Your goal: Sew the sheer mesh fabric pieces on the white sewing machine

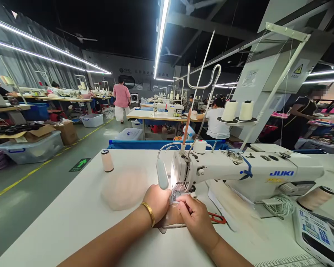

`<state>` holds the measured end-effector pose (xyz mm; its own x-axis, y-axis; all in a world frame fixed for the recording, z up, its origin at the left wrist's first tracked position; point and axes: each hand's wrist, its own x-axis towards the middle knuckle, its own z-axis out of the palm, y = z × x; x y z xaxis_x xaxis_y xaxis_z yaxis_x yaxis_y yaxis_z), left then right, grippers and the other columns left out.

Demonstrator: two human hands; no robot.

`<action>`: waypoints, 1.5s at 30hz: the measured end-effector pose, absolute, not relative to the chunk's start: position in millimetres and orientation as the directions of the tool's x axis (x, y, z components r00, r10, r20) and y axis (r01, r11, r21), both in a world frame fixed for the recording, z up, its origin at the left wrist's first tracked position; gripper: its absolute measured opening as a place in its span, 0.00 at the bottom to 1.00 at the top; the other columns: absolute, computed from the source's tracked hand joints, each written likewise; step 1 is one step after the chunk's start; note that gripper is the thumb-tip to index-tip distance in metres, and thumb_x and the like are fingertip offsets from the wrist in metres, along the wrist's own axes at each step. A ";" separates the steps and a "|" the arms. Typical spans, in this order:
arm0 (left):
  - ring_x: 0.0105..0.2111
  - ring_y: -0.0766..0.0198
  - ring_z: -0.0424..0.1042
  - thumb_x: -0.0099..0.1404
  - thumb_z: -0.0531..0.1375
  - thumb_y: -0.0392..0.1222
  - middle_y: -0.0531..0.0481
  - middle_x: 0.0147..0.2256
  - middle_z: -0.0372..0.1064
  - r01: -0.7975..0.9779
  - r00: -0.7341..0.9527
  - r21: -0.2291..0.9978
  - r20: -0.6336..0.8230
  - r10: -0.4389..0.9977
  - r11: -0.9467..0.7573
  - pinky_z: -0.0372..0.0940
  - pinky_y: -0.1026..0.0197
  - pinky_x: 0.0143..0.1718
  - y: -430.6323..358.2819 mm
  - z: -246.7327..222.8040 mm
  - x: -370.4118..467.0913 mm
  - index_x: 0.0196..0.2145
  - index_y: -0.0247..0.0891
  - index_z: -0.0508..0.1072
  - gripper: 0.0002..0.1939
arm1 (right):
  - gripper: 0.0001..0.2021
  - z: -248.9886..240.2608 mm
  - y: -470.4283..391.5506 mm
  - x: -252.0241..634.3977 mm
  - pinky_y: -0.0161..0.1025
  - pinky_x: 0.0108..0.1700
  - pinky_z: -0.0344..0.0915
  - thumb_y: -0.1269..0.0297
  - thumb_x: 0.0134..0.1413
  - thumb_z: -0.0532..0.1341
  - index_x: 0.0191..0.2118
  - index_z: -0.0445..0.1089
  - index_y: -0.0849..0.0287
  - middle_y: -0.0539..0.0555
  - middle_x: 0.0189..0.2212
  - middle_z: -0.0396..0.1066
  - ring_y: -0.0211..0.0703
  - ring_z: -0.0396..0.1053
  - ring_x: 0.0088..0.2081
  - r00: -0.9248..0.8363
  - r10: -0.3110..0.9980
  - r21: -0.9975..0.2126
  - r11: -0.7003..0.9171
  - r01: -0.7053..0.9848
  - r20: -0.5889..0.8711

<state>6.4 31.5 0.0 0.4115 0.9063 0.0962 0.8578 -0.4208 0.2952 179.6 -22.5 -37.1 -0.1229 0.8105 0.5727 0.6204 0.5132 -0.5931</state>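
Note:
A white JUKI sewing machine stands on the pale table, its lamp lighting the needle area and presser foot. A piece of brown fabric with a light, lace-like edge lies below the foot. My left hand, a gold bangle at its wrist, is closed at the fabric's left side, close to the foot; its fingertips are mostly hidden. On the right, my right hand pinches at the fabric's light edge, thumb and forefinger together. Just beyond it shows a red handle-like tool.
Pale sheer fabric lies left of the machine, below a peach thread spool. At right are another thread cone, a coiled cable and a white boxy device. Several co-workers are at other tables; one person is in the aisle.

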 end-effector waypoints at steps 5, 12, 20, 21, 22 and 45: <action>0.33 0.54 0.73 0.68 0.55 0.40 0.45 0.32 0.74 0.866 0.384 0.345 0.005 0.923 -0.362 0.63 0.57 0.37 24.8 7.9 2.8 0.33 0.40 0.77 0.11 | 0.13 -38.6 -24.9 178.1 0.38 0.35 0.65 0.65 0.69 0.52 0.39 0.74 0.54 0.49 0.29 0.75 0.44 0.73 0.31 -0.171 0.800 -0.593 0.552 0.586 0.575; 0.30 0.62 0.66 0.61 0.60 0.39 0.54 0.24 0.66 0.755 0.499 0.560 -0.151 0.854 -0.342 0.59 0.62 0.33 26.2 13.7 -1.7 0.22 0.40 0.72 0.10 | 0.13 -38.7 -25.4 189.7 0.38 0.37 0.69 0.64 0.72 0.51 0.41 0.73 0.52 0.50 0.34 0.78 0.45 0.76 0.36 -0.258 0.811 -0.585 0.565 0.582 0.526; 0.29 0.64 0.64 0.53 0.64 0.48 0.56 0.24 0.66 0.509 0.683 0.848 -0.294 0.669 -0.147 0.60 0.63 0.33 -5.8 25.3 -42.2 0.24 0.39 0.76 0.10 | 0.13 -59.6 -33.2 277.8 0.41 0.29 0.65 0.73 0.56 0.61 0.45 0.73 0.51 0.52 0.34 0.77 0.50 0.75 0.31 -0.512 0.632 0.028 0.614 0.789 0.582; 0.29 0.64 0.64 0.52 0.65 0.49 0.56 0.24 0.65 0.473 0.680 0.873 -0.278 0.679 -0.116 0.59 0.63 0.33 -8.0 25.5 -46.2 0.24 0.39 0.75 0.11 | 0.12 -64.1 -33.6 283.7 0.41 0.29 0.64 0.75 0.57 0.59 0.42 0.73 0.52 0.52 0.32 0.76 0.49 0.73 0.29 -0.515 0.642 0.056 0.594 0.802 0.568; 0.30 0.64 0.62 0.53 0.65 0.49 0.56 0.24 0.64 0.448 0.666 0.889 -0.264 0.698 -0.092 0.58 0.63 0.33 -9.1 25.2 -49.0 0.24 0.38 0.74 0.12 | 0.12 -66.8 -34.6 286.0 0.41 0.30 0.63 0.77 0.59 0.57 0.38 0.72 0.53 0.52 0.31 0.75 0.49 0.72 0.29 -0.504 0.658 0.068 0.569 0.820 0.560; 0.41 0.53 0.71 0.58 0.66 0.61 0.48 0.36 0.73 0.424 0.525 0.905 -0.219 0.823 -0.030 0.63 0.57 0.46 -25.0 32.0 -44.3 0.27 0.36 0.79 0.22 | 0.09 -21.3 -60.9 184.1 0.38 0.34 0.64 0.68 0.71 0.55 0.46 0.73 0.54 0.54 0.37 0.79 0.48 0.76 0.34 -0.317 0.847 -0.317 0.468 0.825 0.426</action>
